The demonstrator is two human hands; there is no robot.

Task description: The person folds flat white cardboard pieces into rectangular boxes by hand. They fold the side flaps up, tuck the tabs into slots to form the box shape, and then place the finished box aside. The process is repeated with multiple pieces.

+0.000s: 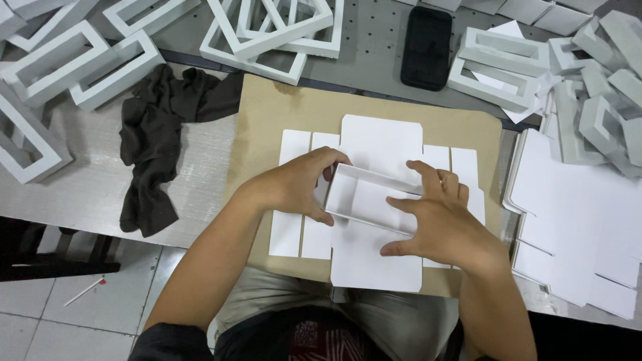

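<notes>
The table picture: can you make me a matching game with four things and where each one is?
Things:
1. white box tray
2. dark cloth
3. black phone
4. stack of flat white sheets

Places:
A. at the top, lying between white frames
B. at the right edge of the table
C. between the left hand and the right hand
D. crumpled to the left of the brown board

Pairs: 1-C, 2-D, 3-A, 4-B
</notes>
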